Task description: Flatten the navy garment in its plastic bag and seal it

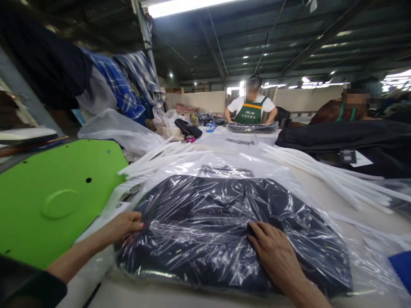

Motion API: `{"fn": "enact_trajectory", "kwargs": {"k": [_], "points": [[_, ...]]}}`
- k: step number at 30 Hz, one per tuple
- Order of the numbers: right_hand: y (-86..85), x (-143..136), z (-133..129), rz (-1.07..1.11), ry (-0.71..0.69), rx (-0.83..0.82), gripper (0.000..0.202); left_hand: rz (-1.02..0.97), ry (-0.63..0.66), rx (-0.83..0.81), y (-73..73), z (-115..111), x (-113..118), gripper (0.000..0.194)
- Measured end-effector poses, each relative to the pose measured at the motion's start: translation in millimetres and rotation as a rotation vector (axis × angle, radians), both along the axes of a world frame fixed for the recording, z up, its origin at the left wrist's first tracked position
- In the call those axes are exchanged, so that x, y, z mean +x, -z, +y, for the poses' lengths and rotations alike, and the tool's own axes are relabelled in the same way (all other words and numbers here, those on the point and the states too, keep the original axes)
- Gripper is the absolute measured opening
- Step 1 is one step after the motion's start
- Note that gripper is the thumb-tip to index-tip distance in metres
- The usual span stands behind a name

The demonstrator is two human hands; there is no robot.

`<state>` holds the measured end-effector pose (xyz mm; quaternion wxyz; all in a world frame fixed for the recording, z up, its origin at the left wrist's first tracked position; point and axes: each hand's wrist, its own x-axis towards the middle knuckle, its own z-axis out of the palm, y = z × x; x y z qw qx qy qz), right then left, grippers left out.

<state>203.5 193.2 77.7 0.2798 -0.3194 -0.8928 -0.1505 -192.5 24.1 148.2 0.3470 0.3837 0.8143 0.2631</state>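
A dark navy folded garment sealed in a crinkled, glossy clear plastic bag (224, 231) is laid flat on the near part of the white table (321, 188), centre of the scene. The left hand (126, 224) is placed at the bag's near-left edge, fingers curled together over the plastic rim; whether the film is pinched cannot be told. The right hand (276, 252) is pressed palm-down on the near-right part of the bag, fingers extended and close together. A smooth bright green rounded panel (54, 196) is seen at left, just beside the bag. Long thin white plastic strips (321, 171) are spread across the table beyond the bag. A metal hanger (227, 170) is seen under clear film at the bag's far edge. At the far end, a person in a green apron (252, 111) is seen at the table.
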Motion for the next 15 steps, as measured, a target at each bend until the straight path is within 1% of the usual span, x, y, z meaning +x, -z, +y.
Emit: {"fn": "enact_trajectory", "kwargs": {"k": [3, 5, 7, 9, 11, 12, 14, 15], "points": [[-3.2, 2, 3, 0.015, 0.024, 0.043, 0.032, -0.026, -0.01, -0.063, -3.3, 3, 3, 0.042], [-10.6, 6, 2, 0.035, 0.019, 0.087, 0.036, -0.039, -0.002, -0.068, -4.9, 2, 5, 0.043], [-23.6, 14, -2, 0.089, -0.007, 0.119, 0.034, -0.046, 0.014, -0.075, -5.6, 0, 5, 0.043], [-40.2, 31, -8, 0.167, -0.023, 0.126, 0.029, -0.049, 0.032, -0.076, -5.8, -1, 2, 0.044], [-55.0, 61, -14, 0.228, 0.008, 0.104, 0.027, -0.058, 0.042, -0.085, -5.8, -3, -4, 0.048], [-60.1, 82, -15, 0.25, 0.057, 0.093, 0.029, -0.063, 0.052, -0.092, -5.6, -4, -7, 0.051], [-64.4, 134, -16, 0.272, 0.205, 0.075, 0.037, -0.051, 0.111, -0.103, -3.7, -4, -11, 0.057], [-64.0, 163, -16, 0.273, 0.31, 0.067, 0.043, -0.039, 0.155, -0.105, -1.7, -2, -12, 0.059]]}}
